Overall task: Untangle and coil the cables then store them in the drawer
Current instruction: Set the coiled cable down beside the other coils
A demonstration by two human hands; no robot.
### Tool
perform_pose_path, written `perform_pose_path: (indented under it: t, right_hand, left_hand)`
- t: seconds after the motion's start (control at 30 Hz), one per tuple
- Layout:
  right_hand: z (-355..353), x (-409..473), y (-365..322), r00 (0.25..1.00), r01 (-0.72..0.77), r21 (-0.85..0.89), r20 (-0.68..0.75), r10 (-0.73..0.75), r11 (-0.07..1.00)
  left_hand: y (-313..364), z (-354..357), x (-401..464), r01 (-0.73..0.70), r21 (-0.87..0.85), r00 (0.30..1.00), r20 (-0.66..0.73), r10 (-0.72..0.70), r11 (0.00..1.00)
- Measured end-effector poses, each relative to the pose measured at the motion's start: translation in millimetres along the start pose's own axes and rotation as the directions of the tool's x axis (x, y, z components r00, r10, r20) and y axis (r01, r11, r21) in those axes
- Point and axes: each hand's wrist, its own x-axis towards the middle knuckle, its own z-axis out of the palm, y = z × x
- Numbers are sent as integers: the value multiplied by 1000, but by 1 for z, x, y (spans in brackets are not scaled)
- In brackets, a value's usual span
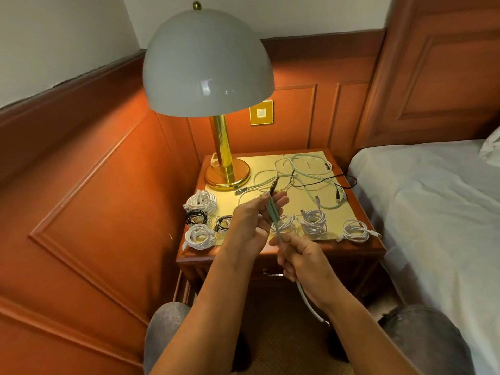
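A: We've got both hands up over the bench (270,247) right now, and a green cable (273,215) is doubled between them. Left hand (253,220) pinches the folded strands up by the dark plug end, fingers curled round them.

B: And the right hand (303,259) grips the same cable lower down, closed around it. A pale tail drops from under that hand toward the floor, so we're only a fold or two into this coil, by our reckoning.

A: Look at what's already done, though. Along the front of the bench we count a row of finished bundles: a white coil (202,200) at the left edge, two small black coils (196,216) beside it, another white coil (199,236) in front, and three more white ones to the right, the last being the white bundle (356,230) near the bed (433,201).

B: Still plenty left. That loose tangle (303,173) at the back, pale green, white and a thin black lead, lies spread beside the lamp (224,171), all crossing over one another.

A: And the drawer (266,274)? We see its front below the benchtop, mostly behind the arms. Nothing appears stored yet; every coil sits on top.

B: So we'd call it roughly midway on coiling, with storing untouched.
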Motion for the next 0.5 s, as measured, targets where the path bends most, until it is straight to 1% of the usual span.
perform_pose_path:
  t: [0.1, 0.23, 0.27, 0.33, 0.4, 0.47, 0.5]
  right_hand:
    - [-7, 5, 8, 998, -46, 4, 40, 46, 999]
    - [-14, 12, 10, 976, -219, -131, -24, 218, 967]
    - [-17, 15, 10, 969, -246, -144, -16, 246, 958]
    - [-27, 23, 7, 964, -252, -158, 51, 262, 955]
    - [-39, 34, 0, 963, -227, -195, 103, 250, 954]
    - [-49, 47, -11, 967, -192, -284, 107, 230, 939]
    - [-52, 54, -19, 972, -171, -367, 91, 219, 914]
  left_hand:
    - [3, 0, -1, -2, 21, 1000, 8, 2, 1000]
    - [9, -4, -3, -15, 63, 1000, 25, 13, 998]
    - [10, -5, -4, -20, 88, 999, 39, 17, 996]
    - [11, -7, -8, -35, 141, 997, 73, 25, 989]
    - [10, -7, -11, -53, 186, 995, 88, 37, 981]
    - [9, -7, -14, -70, 216, 994, 99, 49, 974]
    - [9, -6, -15, -77, 226, 992, 112, 53, 971]
